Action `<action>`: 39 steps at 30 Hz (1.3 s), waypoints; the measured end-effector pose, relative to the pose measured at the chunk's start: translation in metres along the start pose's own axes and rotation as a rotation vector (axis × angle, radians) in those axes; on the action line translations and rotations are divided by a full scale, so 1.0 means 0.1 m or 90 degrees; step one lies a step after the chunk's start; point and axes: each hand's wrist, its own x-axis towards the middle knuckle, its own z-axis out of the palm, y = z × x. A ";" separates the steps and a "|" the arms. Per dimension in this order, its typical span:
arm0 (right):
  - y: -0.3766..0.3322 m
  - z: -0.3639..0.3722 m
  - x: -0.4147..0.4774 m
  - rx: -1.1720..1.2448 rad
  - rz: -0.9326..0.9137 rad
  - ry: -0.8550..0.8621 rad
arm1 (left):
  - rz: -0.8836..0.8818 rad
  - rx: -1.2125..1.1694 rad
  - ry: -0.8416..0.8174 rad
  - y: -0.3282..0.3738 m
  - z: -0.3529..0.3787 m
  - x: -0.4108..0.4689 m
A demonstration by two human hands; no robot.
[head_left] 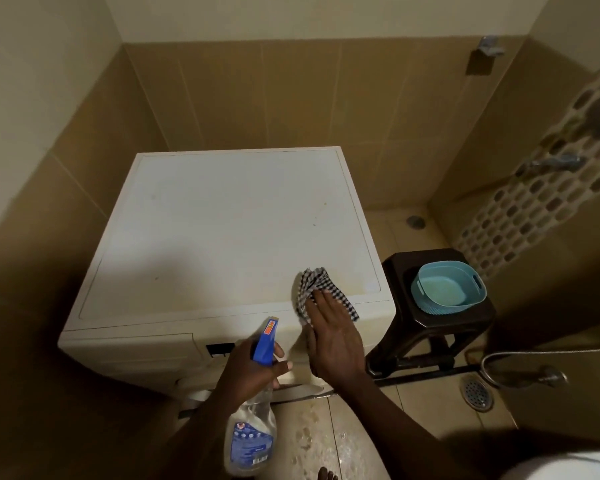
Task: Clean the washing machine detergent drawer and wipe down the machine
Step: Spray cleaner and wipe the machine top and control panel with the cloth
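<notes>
A white front-loading washing machine (pixel 222 230) stands against the tiled wall, seen from above. My right hand (pixel 333 344) presses a black-and-white checked cloth (pixel 312 289) flat on the front right corner of its top. My left hand (pixel 250 372) grips a clear spray bottle (pixel 252 434) with a blue trigger head, held in front of the control panel, nozzle pointing up toward the machine. The closed detergent drawer front (pixel 129 351) shows at the machine's upper left face.
A dark stool (pixel 465 327) right of the machine carries a light blue plastic basin (pixel 423 303). Floor drains (pixel 477 393) and taps on the right wall lie beyond. A hose runs along the right. The floor by my foot looks wet and stained.
</notes>
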 end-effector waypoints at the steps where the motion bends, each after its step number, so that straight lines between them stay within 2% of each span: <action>1: 0.11 -0.04 -0.03 -0.022 0.025 0.007 | -0.001 -0.003 -0.001 0.00 0.00 0.00; 5: 0.52 -0.21 -0.04 -0.083 0.152 0.051 | -0.004 -0.010 -0.004 -0.03 -0.04 0.00; 10: 0.55 -0.25 0.00 -0.044 0.196 0.099 | -0.016 -0.021 0.028 -0.07 -0.03 -0.03; 13: 0.28 -0.11 -0.09 -0.017 0.179 0.110 | -0.022 -0.028 0.048 -0.11 -0.03 -0.04; 18: -0.25 0.09 -0.01 0.029 0.053 0.057 | -0.020 -0.024 0.065 -0.10 0.00 -0.08; 22: -0.20 0.06 0.05 0.012 -0.016 0.013 | -0.010 -0.008 0.070 -0.13 0.02 -0.09; 24: -0.04 -0.01 0.01 0.005 0.009 0.027 | -0.003 0.002 0.069 -0.14 0.03 -0.09; 28: 0.40 -0.19 -0.05 -0.020 0.134 0.074 | 0.005 -0.005 0.072 -0.15 0.06 -0.09; 32: 0.67 -0.33 -0.04 0.024 0.196 0.103 | 0.004 -0.006 0.069 -0.16 0.12 -0.11; 36: 0.61 -0.30 -0.02 0.038 0.219 0.113 | 0.003 -0.043 0.074 -0.22 0.15 -0.15; 39: 0.42 -0.25 0.00 0.031 0.183 0.095 | -0.009 -0.046 0.080 -0.25 0.17 -0.20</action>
